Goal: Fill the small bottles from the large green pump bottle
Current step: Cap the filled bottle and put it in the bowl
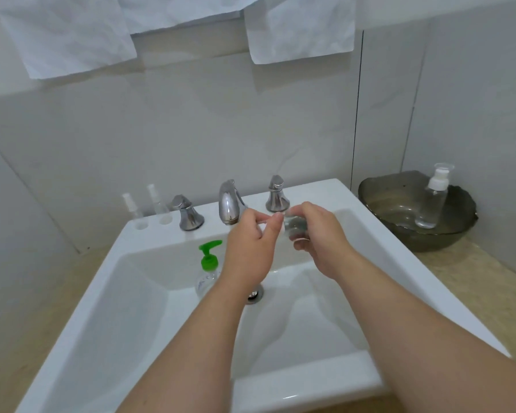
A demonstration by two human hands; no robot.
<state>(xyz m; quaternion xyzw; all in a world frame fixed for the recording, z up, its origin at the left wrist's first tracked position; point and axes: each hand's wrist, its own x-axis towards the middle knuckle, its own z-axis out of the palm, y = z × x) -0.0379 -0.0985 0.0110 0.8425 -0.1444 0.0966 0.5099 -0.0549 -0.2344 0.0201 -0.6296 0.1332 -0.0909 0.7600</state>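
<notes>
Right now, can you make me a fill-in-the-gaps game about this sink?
1. The pump bottle in the sink has a ____ pump.
2. The bottle with the white pump stands in a dark ____.
3. Two spray bottles stand ____ of the tap.
4. The small clear bottle is held by ____ hands.

Missing words: green; bowl; left; both
</notes>
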